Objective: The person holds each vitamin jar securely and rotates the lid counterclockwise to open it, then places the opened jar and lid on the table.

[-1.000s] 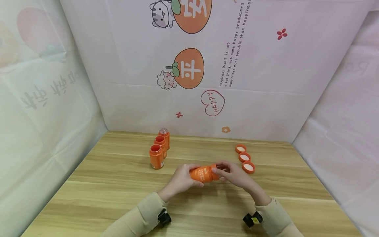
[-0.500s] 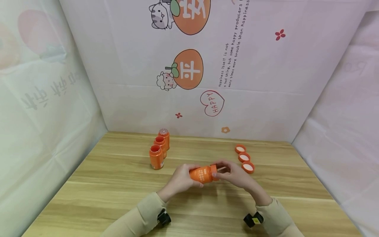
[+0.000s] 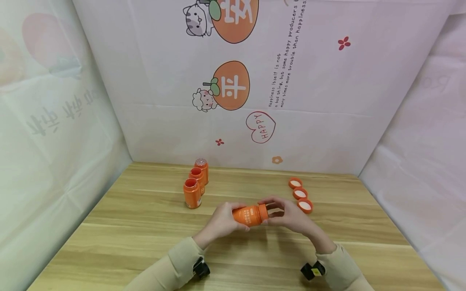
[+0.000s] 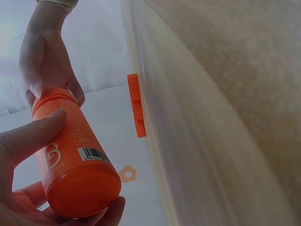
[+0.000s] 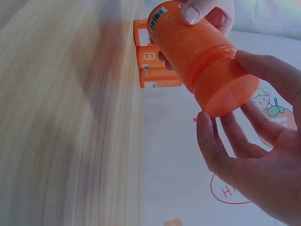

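Note:
An orange pill bottle (image 3: 247,216) with white print is held on its side over the table, its cap to the right. My left hand (image 3: 221,220) grips the bottle's body; in the left wrist view its thumb lies along the side, and the barcode and base face the camera. Around the orange cap (image 5: 226,89) my right hand (image 3: 287,214) spreads its bent fingers, with the fingertips on the cap's rim in the right wrist view. The cap sits on the bottle's neck.
Three orange bottles without caps, the nearest bottle (image 3: 192,194) in front, stand in a row at the back left. Three orange caps with white liners, the nearest cap (image 3: 305,205) included, lie at the back right. A white printed cloth (image 3: 164,133) hangs behind the table.
My right hand's fingers have shifted round the cap and drawn back a little to its end, showing more of it. The left hand and bottle have barely moved.

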### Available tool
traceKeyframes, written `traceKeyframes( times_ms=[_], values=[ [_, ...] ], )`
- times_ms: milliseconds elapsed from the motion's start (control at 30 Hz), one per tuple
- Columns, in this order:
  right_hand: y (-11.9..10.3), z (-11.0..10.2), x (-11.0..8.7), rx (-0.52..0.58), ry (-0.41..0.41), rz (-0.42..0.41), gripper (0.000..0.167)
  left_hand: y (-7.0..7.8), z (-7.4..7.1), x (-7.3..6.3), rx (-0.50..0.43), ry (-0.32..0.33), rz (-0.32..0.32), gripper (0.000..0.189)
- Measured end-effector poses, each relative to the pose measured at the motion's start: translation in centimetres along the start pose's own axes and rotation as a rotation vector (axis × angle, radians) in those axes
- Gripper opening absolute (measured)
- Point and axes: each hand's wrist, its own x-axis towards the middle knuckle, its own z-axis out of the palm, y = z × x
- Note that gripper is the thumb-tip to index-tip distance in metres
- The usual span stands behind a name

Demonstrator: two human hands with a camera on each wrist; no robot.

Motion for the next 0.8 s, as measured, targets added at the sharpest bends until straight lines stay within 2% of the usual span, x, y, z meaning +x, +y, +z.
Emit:
traceKeyframes(
  times_ms=[267,800],
  values=[
    [0.4,0.04,-0.03,0.014,0.014,-0.099,0.05,-0.07,-0.04,-0.01,0.01,0.006,0.004,0.059],
    [0.43,0.06,-0.29,0.042,0.046,-0.067,0.052,-0.15,-0.11,-0.1,0.006,0.017,0.024,0.058]
  ],
)
